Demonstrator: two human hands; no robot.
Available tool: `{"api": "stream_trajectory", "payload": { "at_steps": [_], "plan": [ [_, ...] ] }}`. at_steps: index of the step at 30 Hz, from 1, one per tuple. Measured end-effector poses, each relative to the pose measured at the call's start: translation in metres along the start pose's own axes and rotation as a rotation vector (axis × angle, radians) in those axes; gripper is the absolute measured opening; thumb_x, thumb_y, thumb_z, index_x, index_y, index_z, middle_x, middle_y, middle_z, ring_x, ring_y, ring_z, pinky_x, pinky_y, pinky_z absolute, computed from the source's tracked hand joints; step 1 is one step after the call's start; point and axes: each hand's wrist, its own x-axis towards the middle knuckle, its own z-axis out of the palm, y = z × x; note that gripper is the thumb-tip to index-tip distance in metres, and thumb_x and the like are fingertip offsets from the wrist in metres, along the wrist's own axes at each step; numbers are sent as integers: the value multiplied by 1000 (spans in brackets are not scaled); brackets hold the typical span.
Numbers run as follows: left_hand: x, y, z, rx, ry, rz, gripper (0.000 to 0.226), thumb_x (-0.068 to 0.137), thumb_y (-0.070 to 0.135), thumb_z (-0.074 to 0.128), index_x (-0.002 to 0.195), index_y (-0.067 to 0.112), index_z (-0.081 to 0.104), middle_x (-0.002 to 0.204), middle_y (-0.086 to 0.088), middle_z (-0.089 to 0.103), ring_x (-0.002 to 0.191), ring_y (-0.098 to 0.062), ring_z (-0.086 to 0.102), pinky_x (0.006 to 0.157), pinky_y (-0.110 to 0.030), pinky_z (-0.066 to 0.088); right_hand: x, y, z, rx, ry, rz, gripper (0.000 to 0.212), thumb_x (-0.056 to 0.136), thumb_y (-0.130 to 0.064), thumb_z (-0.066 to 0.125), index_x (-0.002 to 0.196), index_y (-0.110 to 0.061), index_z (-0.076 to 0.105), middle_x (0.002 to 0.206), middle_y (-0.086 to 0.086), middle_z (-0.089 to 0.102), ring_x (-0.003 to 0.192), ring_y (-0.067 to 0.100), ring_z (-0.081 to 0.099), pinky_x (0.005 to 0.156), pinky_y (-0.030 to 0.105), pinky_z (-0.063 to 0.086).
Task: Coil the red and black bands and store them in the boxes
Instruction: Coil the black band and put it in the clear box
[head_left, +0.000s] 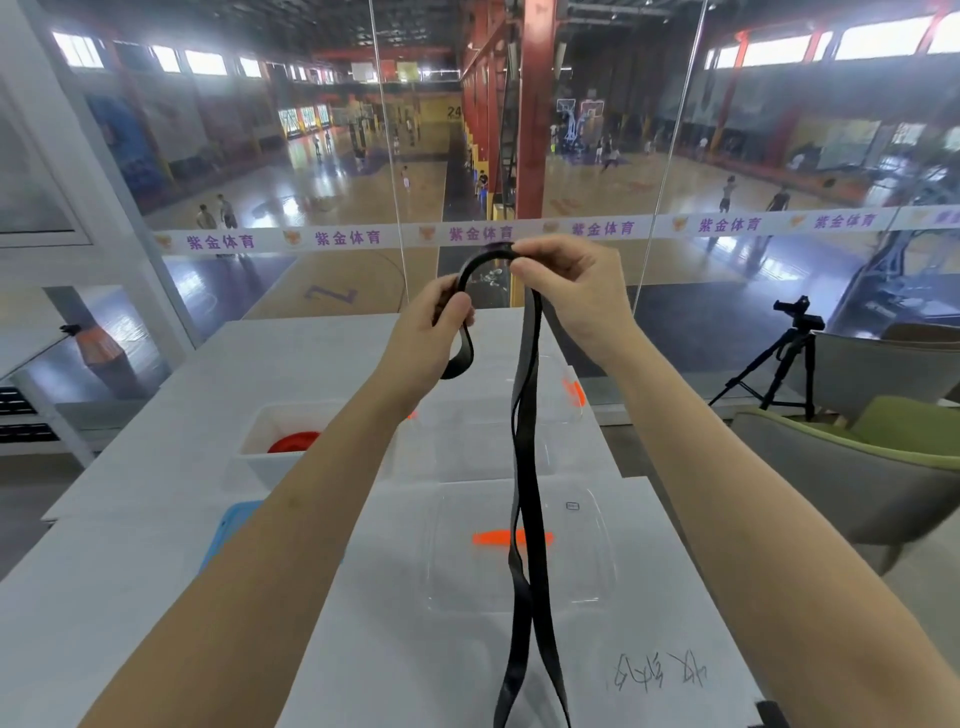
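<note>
While the left hand and right hand pinch the black band at its top bend, it hangs limp and light, probably best coiled from there.

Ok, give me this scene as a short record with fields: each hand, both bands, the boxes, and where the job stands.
left hand: grips the black band near one end of its arch
right hand: pinches the top of the arch
black band: raised, two long strands hang toward the table, not yet coiled
red band: coiled, lying in the white box
clear container: on the table under the hanging strands, no band seen inside
progress: red stored, black in hand
</note>
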Motion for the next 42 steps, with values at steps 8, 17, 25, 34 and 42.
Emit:
{"api": "stream_trajectory", "payload": {
  "at_steps": [8, 17, 25, 34, 42],
  "plan": [
    [-57, -69, 7, 107, -144, -178, 18, 106, 15, 49, 119, 20, 61, 113, -5, 72, 107, -14, 66, 94, -29, 48, -99, 46, 11, 4, -6, 325, 29, 88, -4, 81, 87, -33, 79, 81, -12, 79, 80, 11, 71, 84, 31, 59],
    [-99, -100, 20, -35, -226, -243, 34, 104, 35, 45, 133, 24, 59, 107, 8, 67, 110, -12, 66, 107, -39, 50, -156, 54, 12, 10, 21, 453, 21, 87, -5, 82, 87, -26, 81, 88, -9, 80, 80, 9, 72, 77, 20, 57],
    [-111, -90, 29, -38, -336, -262, 36, 112, 24, 38, 139, 44, 49, 129, 6, 61, 120, -4, 62, 110, -26, 43, -173, 48, 5, -15, 46, 456, 14, 87, -7, 82, 91, -20, 81, 91, -2, 80, 84, 23, 74, 80, 35, 61],
    [-119, -86, 37, 124, -329, -171, 36, 110, 31, 42, 145, 39, 43, 141, 15, 51, 133, 4, 45, 116, -26, 35, -185, 36, 3, -30, 23, 464, 13, 85, -9, 84, 89, -22, 82, 89, -6, 80, 82, 13, 73, 81, 30, 58],
    [-124, -80, 41, 93, -377, -240, 28, 110, 26, 39, 132, 33, 54, 101, 14, 62, 98, 2, 61, 87, -16, 44, -189, 27, 0, -39, 14, 435, 17, 85, -7, 83, 89, -24, 81, 92, -8, 81, 87, 12, 75, 86, 27, 58]
  ]
}}
